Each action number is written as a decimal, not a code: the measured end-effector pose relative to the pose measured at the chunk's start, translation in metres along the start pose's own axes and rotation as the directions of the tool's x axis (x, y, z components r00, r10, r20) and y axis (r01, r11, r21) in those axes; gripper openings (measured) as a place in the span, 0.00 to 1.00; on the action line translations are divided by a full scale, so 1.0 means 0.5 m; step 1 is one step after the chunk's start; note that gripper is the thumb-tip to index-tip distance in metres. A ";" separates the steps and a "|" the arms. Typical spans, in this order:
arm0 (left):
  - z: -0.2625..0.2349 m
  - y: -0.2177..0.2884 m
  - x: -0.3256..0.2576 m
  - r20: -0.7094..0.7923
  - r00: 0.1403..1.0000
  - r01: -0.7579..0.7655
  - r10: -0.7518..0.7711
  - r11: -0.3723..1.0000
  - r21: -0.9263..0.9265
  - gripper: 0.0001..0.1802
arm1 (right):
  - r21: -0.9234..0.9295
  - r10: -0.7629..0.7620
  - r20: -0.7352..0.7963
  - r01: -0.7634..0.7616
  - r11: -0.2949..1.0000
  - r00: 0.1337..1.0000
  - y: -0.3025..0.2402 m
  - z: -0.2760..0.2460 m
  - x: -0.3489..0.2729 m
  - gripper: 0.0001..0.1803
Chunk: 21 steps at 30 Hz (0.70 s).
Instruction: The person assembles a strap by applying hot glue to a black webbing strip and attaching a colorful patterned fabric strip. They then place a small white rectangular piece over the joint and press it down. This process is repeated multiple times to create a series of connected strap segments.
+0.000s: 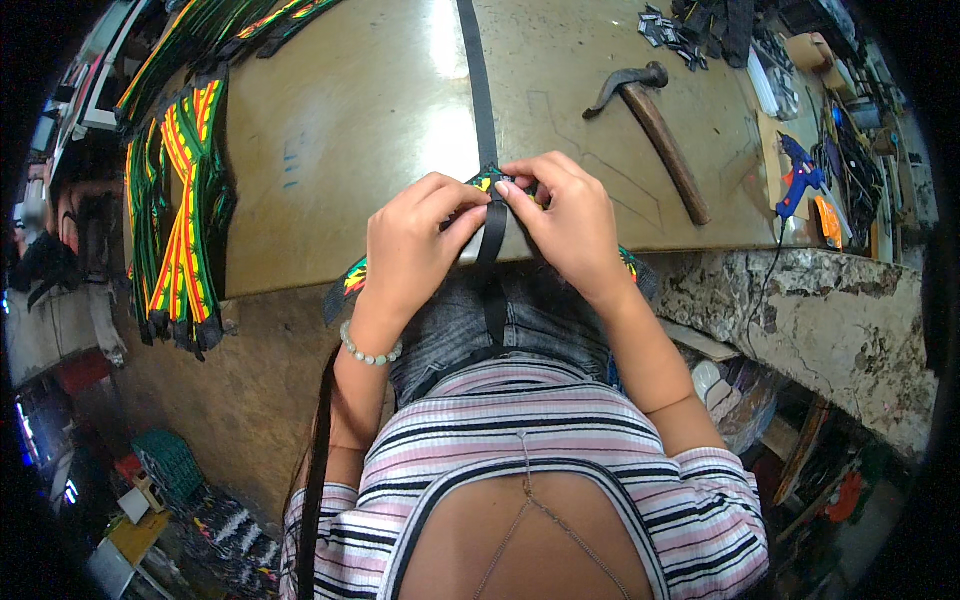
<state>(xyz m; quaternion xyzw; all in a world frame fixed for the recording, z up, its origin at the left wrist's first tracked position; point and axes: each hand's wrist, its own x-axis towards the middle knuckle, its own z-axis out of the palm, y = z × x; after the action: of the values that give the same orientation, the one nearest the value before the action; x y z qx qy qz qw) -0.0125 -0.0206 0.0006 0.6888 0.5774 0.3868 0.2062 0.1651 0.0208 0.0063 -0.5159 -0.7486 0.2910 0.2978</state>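
My left hand and my right hand meet at the near edge of a worn brown worktable. Both pinch a black webbing strap that runs from the table's far side down over the edge toward my lap. Under my fingers lies a colourful patterned strap piece in green, yellow and red, its ends poking out beside my left wrist and my right wrist. My fingertips hide where strap and patterned piece join.
A hammer with a wooden handle lies right of my hands. A blue glue gun sits at the right edge, with small black buckles and clutter behind. Several green, yellow and red striped straps hang over the table's left edge.
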 end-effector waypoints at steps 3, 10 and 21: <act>0.004 0.009 0.007 -0.014 0.991 0.130 -0.130 0.992 0.004 0.07 | 0.010 -0.008 0.012 0.008 1.000 1.000 0.000 0.001 0.001 0.08; -0.002 0.017 0.037 0.081 0.959 0.270 -0.272 0.962 0.024 0.12 | -0.031 -0.044 0.223 0.052 0.998 0.974 -0.004 -0.037 0.032 0.10; -0.005 0.023 0.039 0.086 0.942 0.319 -0.326 0.944 0.085 0.17 | 0.445 -0.007 0.442 -0.213 0.870 0.897 0.034 -0.015 0.157 0.11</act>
<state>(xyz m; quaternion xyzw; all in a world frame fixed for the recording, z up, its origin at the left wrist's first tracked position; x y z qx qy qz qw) -0.0065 -0.0054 0.0163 0.6101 0.6845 0.2929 0.2708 0.1581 0.1012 0.0099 -0.3882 -0.6697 0.5906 0.2280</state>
